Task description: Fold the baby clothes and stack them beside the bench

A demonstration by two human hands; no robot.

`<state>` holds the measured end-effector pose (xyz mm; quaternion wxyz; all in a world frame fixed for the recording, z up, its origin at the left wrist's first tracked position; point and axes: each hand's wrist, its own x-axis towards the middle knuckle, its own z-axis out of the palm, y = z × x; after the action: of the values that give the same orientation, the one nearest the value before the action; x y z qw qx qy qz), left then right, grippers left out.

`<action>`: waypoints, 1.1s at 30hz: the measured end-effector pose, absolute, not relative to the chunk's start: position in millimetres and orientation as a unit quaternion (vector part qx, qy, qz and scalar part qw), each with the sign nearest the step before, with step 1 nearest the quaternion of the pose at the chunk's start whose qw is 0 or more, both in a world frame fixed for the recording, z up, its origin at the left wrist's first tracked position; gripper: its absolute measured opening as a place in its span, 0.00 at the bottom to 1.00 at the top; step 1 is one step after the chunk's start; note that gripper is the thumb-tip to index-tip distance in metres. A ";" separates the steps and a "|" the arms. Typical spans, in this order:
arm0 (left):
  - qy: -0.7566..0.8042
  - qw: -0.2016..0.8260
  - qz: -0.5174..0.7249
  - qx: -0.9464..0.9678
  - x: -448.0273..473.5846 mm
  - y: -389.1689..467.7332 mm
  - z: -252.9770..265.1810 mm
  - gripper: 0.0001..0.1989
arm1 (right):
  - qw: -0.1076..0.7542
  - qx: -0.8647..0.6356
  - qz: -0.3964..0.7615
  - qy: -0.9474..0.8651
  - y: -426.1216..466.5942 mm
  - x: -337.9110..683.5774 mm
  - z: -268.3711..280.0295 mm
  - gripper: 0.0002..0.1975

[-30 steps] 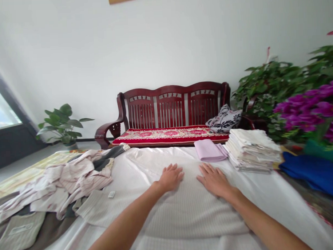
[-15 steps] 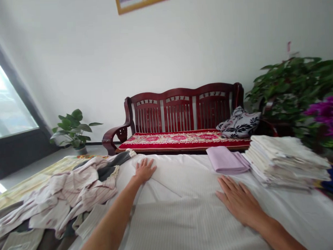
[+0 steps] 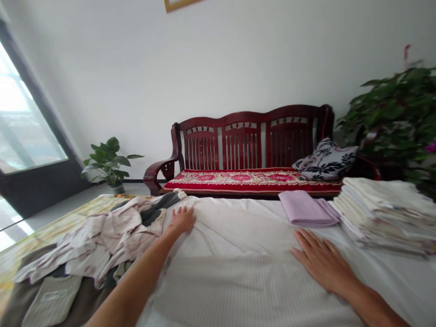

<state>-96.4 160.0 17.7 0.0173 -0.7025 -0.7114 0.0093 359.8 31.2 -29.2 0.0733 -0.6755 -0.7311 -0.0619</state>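
A light grey ribbed garment [image 3: 236,282] lies spread over the white cloth [image 3: 390,276] in front of me. My left hand [image 3: 183,219] rests on its far left part, fingers stretched and apart, holding nothing. On the right side my right hand [image 3: 319,257] lies flat on the fabric with its fingers spread. Just beyond the right hand sits a folded lilac cloth [image 3: 307,208]. Beside that rises a stack of folded white and cream cloths [image 3: 387,215]. The garment's near edge runs out of view.
Loose striped pale clothes [image 3: 109,234] and a dark grey piece [image 3: 162,206] are heaped at the left, near a small folded beige knit [image 3: 53,303]. Behind the table stands a red wooden bench [image 3: 239,143] with a patterned cushion [image 3: 327,159]. Potted plants [image 3: 109,162] flank it.
The view has turned slightly left, so the bench and stack appear farther right. My left hand has slid a little leftward toward the dark grey piece. My right hand stays flat on the garment.
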 end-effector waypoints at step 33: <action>-0.755 0.210 -0.011 -0.622 -264.3 26.1 117.1 0.30 | 0.035 -0.694 -0.042 -0.718 28.2 349.3 -9.8 0.34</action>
<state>-264.3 26.1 117.1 0.2101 -0.6216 -0.7546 -0.0109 349.3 28.2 -9.8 0.0352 -0.6939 -0.7180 -0.0415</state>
